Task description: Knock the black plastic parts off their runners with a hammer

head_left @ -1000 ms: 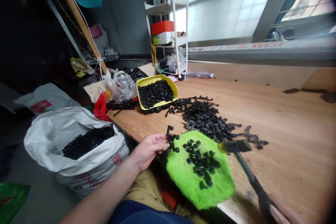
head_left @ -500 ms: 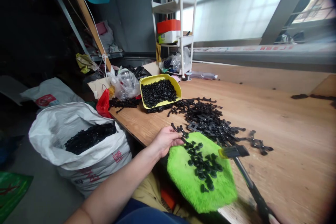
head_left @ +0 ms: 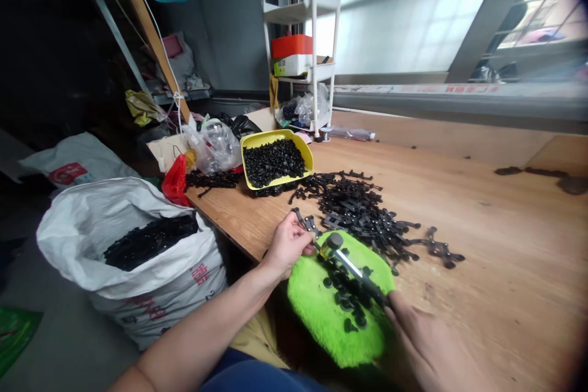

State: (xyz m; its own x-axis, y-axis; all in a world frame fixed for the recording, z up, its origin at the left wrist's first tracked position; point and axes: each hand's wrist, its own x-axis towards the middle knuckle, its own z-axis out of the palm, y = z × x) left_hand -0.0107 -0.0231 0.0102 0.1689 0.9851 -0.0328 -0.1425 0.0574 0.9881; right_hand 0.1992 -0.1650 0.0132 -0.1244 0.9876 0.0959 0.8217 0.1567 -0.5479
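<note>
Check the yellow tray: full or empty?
Well filled: small black parts hide the floor of the yellow tray, with rim and upper wall showing. Depth: cannot tell.

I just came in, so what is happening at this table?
The left hand holds a black part at the edge of a green cloth. The right hand grips a hammer, its head close to that part. Small black pieces lie on the cloth; beyond it are a heap of black parts and a filled yellow tray.
</note>
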